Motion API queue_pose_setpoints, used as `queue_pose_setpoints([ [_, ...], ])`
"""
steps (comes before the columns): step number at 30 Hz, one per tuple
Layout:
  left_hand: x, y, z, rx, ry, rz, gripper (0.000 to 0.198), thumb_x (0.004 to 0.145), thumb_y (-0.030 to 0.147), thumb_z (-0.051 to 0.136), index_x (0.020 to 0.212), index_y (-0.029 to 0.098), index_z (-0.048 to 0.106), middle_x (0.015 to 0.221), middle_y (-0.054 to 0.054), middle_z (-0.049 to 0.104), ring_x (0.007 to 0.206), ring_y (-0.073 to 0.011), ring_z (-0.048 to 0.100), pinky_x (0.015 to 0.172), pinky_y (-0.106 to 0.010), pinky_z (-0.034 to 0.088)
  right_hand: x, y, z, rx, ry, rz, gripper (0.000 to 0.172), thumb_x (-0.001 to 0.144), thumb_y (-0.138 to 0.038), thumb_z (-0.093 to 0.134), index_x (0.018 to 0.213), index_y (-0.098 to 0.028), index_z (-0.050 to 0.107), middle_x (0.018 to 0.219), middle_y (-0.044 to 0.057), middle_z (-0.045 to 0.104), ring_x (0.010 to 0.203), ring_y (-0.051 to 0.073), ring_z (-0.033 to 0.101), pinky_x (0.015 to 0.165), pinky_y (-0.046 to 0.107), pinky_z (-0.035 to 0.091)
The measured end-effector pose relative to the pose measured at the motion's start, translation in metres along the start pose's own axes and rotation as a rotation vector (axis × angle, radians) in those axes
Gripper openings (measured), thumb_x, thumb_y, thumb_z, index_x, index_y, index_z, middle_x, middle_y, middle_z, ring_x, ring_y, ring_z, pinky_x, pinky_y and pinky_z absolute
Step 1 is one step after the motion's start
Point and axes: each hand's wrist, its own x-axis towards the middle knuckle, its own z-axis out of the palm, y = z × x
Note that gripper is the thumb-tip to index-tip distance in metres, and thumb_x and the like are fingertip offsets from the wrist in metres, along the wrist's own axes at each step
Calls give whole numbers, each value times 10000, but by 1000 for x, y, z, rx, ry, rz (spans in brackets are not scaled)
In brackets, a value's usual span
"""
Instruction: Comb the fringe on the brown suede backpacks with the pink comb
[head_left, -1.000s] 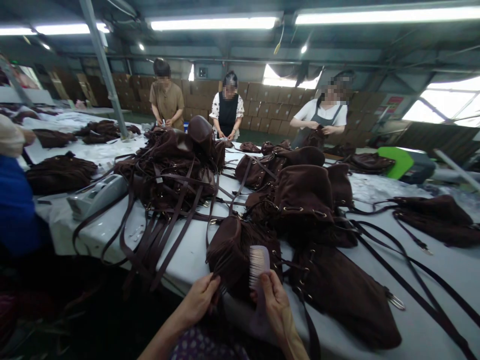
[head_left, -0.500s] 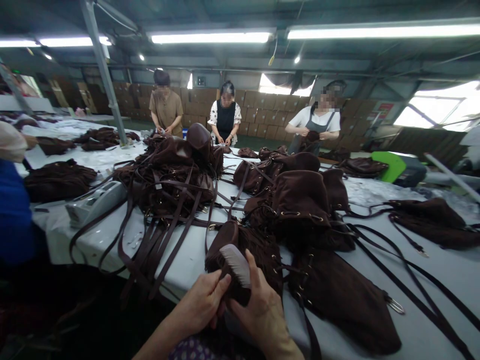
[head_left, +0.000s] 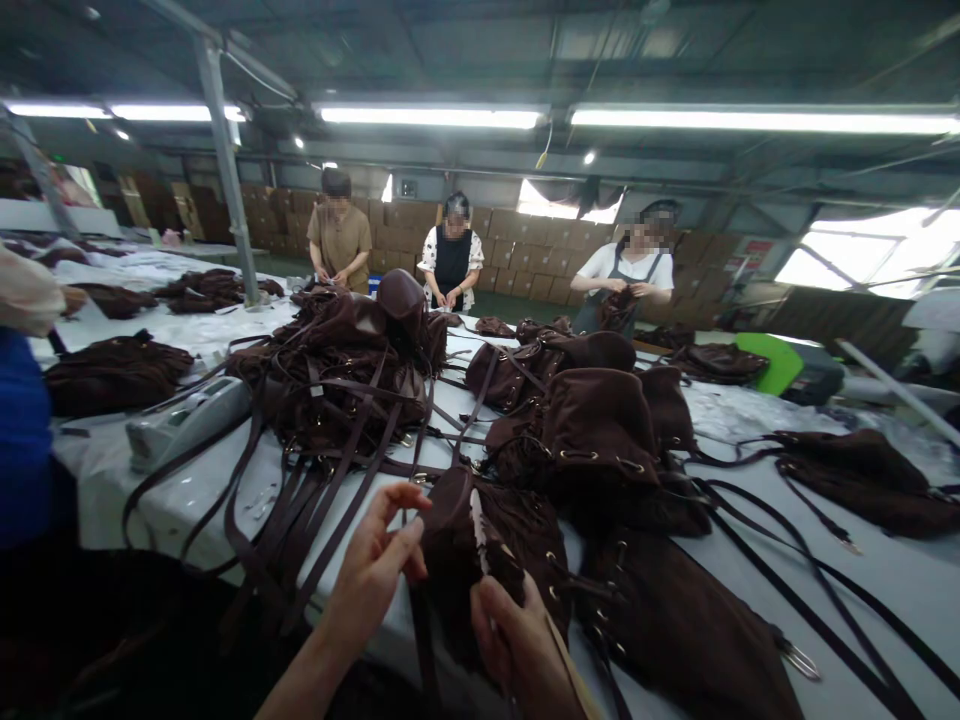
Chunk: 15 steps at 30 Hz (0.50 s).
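Observation:
A pale comb (head_left: 478, 528) is gripped in my right hand (head_left: 517, 635), its toothed edge against the dark brown fringe of a bag. That fringed bag (head_left: 450, 510) lies at the table's near edge, with brass eyelets along its right side. To the left of the comb, my left hand (head_left: 379, 560) is raised with fingers apart and curved, holding nothing. The lower part of the fringe is partly hidden behind my right hand. Another brown bag (head_left: 690, 620) with a metal clip lies just right of my right hand.
A heap of brown bags (head_left: 337, 370) with long straps hanging over the edge stands left of centre. More bags (head_left: 600, 420) are stacked behind my hands. A grey device (head_left: 187, 415) sits at the left. Several people work around the white table (head_left: 750, 520).
My left hand has let go of the fringe, opened and moved up and left. My right hand has turned the comb from broad side to nearly edge-on and moved slightly lower.

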Motion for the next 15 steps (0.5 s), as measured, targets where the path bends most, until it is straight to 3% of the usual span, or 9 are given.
queue_pose_setpoints([
  [2,0,-6,7,-110,-265,-54,511,811,265,636,1273,271,418,1290,-79,525,623,-73,579,544,-206,450,-7,-16,5,90,-114,16,958,738,-577,763,1481,-167,318,445,-95,487,291,37,243,303,138,230],
  [4,1,-14,17,-152,-520,-82,670,752,190,662,1351,269,375,1279,-85,551,721,-108,602,632,-221,483,-12,-29,8,110,-138,23,1012,716,-582,779,1497,-172,284,463,-79,521,308,34,264,317,125,243],
  [6,7,-24,27,-68,-659,-57,561,740,166,647,1275,210,485,1124,-64,633,796,-147,605,709,-243,492,-13,-36,8,89,-62,62,971,757,-623,722,1501,-179,283,458,-73,522,319,42,294,327,118,268],
  [7,12,-30,31,39,-668,-29,423,742,160,627,1161,180,569,1027,-52,661,813,-164,606,723,-247,486,-13,-36,6,68,-3,100,932,784,-653,675,1497,-185,299,447,-72,515,317,49,311,325,118,282],
  [9,24,-43,39,357,-552,18,143,772,165,575,895,156,649,844,-42,674,785,-183,611,701,-252,462,-10,-29,3,21,113,178,899,797,-719,599,1477,-186,351,399,-83,477,281,62,313,291,126,280],
  [10,31,-51,42,526,-444,29,102,800,186,552,807,158,650,776,-45,667,757,-190,614,687,-259,449,-9,-23,1,-2,152,209,912,782,-750,584,1466,-182,377,375,-87,460,259,68,304,270,132,269],
  [13,48,-76,53,807,-155,-2,242,892,318,497,766,178,650,686,-57,653,726,-210,624,672,-278,439,-12,2,-1,-54,225,250,1015,702,-806,611,1462,-171,388,342,-98,434,232,71,275,235,138,227],
  [15,54,-93,60,812,-109,-36,308,917,402,474,785,186,650,674,-60,654,724,-218,624,637,-279,442,-20,18,-3,-73,272,257,1060,674,-814,629,1468,-158,377,345,-101,429,239,72,283,236,145,238],
])
